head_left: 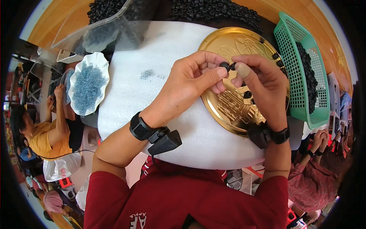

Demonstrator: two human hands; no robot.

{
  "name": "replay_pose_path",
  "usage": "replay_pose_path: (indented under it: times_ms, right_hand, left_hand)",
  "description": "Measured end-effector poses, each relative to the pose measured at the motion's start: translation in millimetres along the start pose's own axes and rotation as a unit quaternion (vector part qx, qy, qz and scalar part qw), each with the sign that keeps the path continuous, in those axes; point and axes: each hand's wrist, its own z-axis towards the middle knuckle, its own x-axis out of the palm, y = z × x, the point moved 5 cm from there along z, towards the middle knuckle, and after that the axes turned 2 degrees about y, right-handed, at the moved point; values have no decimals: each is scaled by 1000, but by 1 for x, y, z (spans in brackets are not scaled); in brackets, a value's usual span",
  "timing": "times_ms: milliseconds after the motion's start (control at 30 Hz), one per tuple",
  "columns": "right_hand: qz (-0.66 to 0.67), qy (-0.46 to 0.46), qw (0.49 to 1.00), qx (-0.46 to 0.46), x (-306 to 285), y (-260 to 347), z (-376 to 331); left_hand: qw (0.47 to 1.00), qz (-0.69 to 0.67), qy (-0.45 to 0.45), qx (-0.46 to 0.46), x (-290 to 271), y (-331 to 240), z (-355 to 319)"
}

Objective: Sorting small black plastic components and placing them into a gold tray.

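Over the golden round tray [219, 110], my two hands meet at their fingertips. Thumb and fingers of my left hand [196, 76] pinch a small round black part [225, 66]. My right hand [263, 78], a tan plaster on its thumb, is closed on a smaller black piece [233, 66] that meets or nearly meets the round part; I cannot tell whether they are joined. Loose black round parts [248, 94] lie on the embossed tray beneath my right hand, and a few more sit along its right rim.
A white scalloped dish [107, 76] of clear bluish rings stands left on the white foam-covered table [129, 126]. Small clear rings [146, 74] lie on the foam. Beyond are a clear bin [131, 34] and a heap of black parts [213, 10]; a green basket [318, 122] stands right. People sit at both sides.
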Motion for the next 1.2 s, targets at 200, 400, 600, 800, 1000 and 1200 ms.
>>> replay_pose_path:
  times_ms: [200,400,600,800,1000,1200]
  right_hand:
    - [-13,-2,999,-30,0,-1,1]
    - [-36,-2,998,-46,-1,-2,1]
    - [-38,1,998,-42,1,0,1]
    - [-16,7,999,-37,1,-1,2]
    - [75,45,996,33,-1,-12,2]
    - [115,82,989,47,-1,-14,5]
  left_hand:
    - [1000,23,-3,2,1,-2,0]
    - [999,38,-4,-1,1,-2,0]
    - [999,36,1,-7,-1,-2,0]
    - [999,30,5,-9,0,0,1]
    - [999,37,18,-7,2,-4,0]
    - [999,26,33,-9,1,-4,-1]
